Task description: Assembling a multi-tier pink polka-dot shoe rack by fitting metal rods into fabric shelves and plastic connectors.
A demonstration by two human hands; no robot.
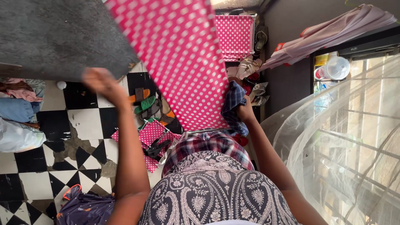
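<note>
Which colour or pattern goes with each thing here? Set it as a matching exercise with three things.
Things:
1. panel by the left hand
2. cloth in the right hand
3. floor

Looks:
a. black and white squares
b. pink with white dots
c. blue checked

Pairs: 1-b, 2-c, 3-a

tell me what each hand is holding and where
The right hand grips a bunched blue plaid cloth at its edge. The left hand is raised, blurred, holding nothing visible.
</note>
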